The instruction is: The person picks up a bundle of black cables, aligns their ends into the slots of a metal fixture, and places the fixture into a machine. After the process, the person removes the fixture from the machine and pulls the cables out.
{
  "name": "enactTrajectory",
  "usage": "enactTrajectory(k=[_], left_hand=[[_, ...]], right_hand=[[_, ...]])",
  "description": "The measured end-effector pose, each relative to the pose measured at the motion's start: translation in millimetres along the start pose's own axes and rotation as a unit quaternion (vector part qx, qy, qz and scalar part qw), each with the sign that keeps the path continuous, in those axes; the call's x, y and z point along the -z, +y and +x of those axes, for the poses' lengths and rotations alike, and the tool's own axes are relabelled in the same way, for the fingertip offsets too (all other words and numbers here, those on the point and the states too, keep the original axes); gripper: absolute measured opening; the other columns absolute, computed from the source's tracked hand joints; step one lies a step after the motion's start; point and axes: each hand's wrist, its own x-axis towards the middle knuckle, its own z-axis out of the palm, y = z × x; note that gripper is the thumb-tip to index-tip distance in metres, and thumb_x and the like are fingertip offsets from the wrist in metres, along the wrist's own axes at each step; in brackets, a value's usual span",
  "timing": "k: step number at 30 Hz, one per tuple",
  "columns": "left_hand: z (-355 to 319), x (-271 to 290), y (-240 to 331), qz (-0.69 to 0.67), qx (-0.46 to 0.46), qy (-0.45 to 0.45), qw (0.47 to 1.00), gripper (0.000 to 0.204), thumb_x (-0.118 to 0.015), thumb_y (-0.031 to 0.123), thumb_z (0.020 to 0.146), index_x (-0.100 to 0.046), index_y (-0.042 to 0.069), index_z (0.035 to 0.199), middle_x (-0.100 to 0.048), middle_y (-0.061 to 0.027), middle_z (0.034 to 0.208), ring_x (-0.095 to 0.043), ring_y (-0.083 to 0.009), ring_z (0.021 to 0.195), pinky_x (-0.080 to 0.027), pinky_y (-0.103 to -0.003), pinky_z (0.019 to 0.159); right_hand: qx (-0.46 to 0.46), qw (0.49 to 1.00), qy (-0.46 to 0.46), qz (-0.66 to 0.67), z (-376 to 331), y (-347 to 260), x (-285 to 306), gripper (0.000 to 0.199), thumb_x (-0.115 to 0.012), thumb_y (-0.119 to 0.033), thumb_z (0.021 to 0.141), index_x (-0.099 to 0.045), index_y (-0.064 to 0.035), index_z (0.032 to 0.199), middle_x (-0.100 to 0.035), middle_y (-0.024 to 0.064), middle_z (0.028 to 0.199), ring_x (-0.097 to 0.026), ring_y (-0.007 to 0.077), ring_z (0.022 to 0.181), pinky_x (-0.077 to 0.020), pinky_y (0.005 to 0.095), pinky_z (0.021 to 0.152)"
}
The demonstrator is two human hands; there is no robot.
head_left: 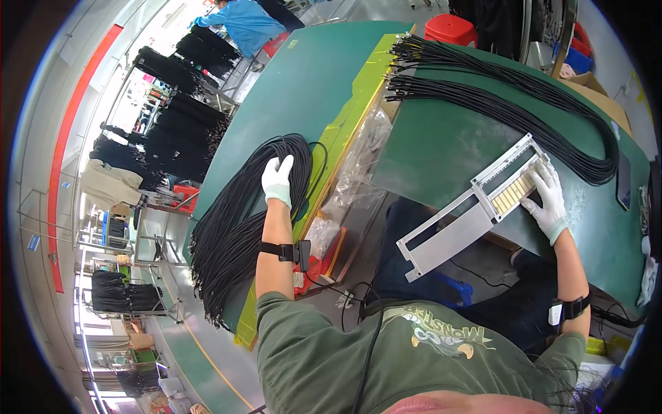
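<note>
My left hand, in a white glove, lies over the top bend of a big bundle of black cables on the left table. Its thumb and fingers close round some of the cables; how many is hidden. My right hand, gloved too, is at the right end of a silver metal fixture. The thumb and fingers straddle a row of yellowish slats in it and grip that end. The fixture slants across the near edge of the right table, its long plate reaching out over my lap.
Two long black cable bundles curve across the right table, near a dark phone. Yellow board and clear plastic bags run between the tables. Red stools and another person in blue are beyond.
</note>
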Motion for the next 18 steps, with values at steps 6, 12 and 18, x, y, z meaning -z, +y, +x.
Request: enactTrajectory(k=[6,12,18], left_hand=[[-3.4,2.4,6.9,0.017,0.017,0.007,1.000,0.025,-0.075,0.024,0.088,-0.067,0.001,0.091,-0.061,0.0024,0.080,-0.048,-0.0070,0.071,-0.041,-0.026,0.066],[-1.4,-0.4,4.8,0.079,0.004,0.044,0.996,0.030,-0.073,0.028,0.090,-0.067,-0.001,0.091,-0.060,0.0023,0.079,-0.048,-0.0079,0.071,-0.041,-0.027,0.066],[1.7,2.2,1.1,0.070,0.025,0.027,0.997,0.033,-0.072,0.030,0.090,-0.068,-0.002,0.097,-0.063,-0.0004,0.083,-0.052,-0.0096,0.076,-0.044,-0.028,0.072]], right_hand=[[-0.005,0.999,-0.036,-0.004,1.1,1.2,2.8,0.070,-0.074,-0.038,0.078,-0.053,-0.0071,0.137,-0.042,0.0197,0.149,-0.031,0.0425,0.142,-0.0225,0.0511,0.119],[-0.002,0.999,-0.036,0.003,2.4,-2.2,5.7,0.069,-0.072,-0.039,0.079,-0.053,-0.0074,0.137,-0.041,0.0194,0.150,-0.031,0.0423,0.142,-0.0230,0.0510,0.118],[-0.002,0.999,-0.032,0.008,0.8,-1.8,5.3,0.068,-0.073,-0.036,0.079,-0.053,-0.0082,0.137,-0.041,0.0191,0.150,-0.030,0.0417,0.143,-0.0233,0.0506,0.118]])
